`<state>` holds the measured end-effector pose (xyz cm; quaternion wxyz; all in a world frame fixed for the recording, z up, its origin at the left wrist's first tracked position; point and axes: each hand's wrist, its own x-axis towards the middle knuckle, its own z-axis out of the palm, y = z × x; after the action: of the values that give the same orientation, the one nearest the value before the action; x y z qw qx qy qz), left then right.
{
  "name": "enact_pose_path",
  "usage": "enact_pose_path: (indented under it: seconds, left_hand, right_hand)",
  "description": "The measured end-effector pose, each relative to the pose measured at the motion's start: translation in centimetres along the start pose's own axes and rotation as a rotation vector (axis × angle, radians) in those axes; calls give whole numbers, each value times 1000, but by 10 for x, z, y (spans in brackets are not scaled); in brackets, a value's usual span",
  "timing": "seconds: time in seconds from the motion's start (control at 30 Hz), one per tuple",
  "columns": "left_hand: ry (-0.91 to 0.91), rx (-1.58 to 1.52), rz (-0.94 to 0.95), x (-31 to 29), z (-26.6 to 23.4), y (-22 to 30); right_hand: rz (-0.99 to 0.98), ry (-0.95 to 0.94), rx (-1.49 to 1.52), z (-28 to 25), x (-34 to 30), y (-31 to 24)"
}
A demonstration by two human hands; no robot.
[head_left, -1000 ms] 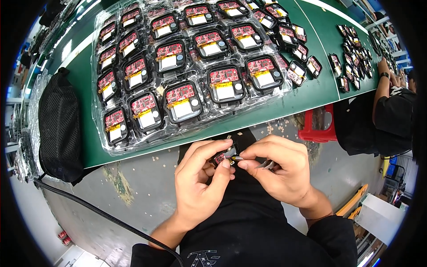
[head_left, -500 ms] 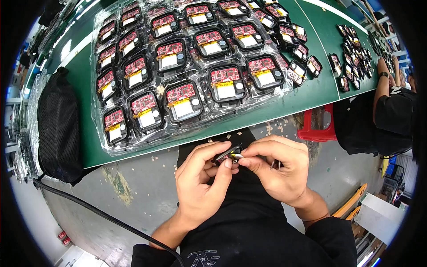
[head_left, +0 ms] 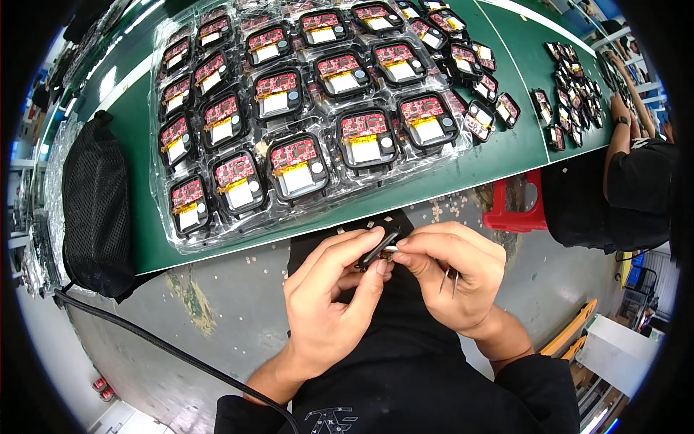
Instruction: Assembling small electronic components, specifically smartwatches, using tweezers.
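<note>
My left hand (head_left: 336, 293) is closed round a small black-framed electronic device (head_left: 378, 247), tilted so that its black edge faces me. It is held over my lap, just short of the table edge. My right hand (head_left: 455, 278) meets it from the right, thumb and forefinger pinching a small silvery piece (head_left: 391, 249) at its edge; what that piece is I cannot make out. Two thin metal prongs, like tweezer tips (head_left: 452, 281), poke out between the curled fingers of that hand. Most of the device is hidden behind my fingers.
A clear plastic tray (head_left: 170, 228) on the green table (head_left: 155, 253) bears rows of black cases with red boards. Loose units (head_left: 507, 110) lie right of it. A black mesh bag (head_left: 97, 202) stands left, its cord (head_left: 166, 343) trailing past my arm. A co-worker (head_left: 640, 181) sits beside a red stool (head_left: 515, 210).
The device has been tipped more upright in my left hand, so its black edge shows where the board showed before. My right hand has turned slightly, baring more of the metal prongs.
</note>
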<state>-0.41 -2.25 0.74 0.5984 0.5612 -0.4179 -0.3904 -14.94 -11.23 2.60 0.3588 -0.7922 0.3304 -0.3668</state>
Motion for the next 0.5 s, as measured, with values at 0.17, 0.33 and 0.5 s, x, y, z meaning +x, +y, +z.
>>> enact_pose_path:
  seconds: [0.17, 0.33, 0.5]
  left_hand:
    - [5, -9, -30, -2, 1, 0]
    - [24, -42, -42, -2, 0, -2]
    - [23, -43, -48, -1, -1, -2]
  right_hand:
    - [-4, 23, -17, 1, -2, 0]
    - [100, -27, 143, 3, 0, -2]
    - [153, -76, 178, 2, 3, 1]
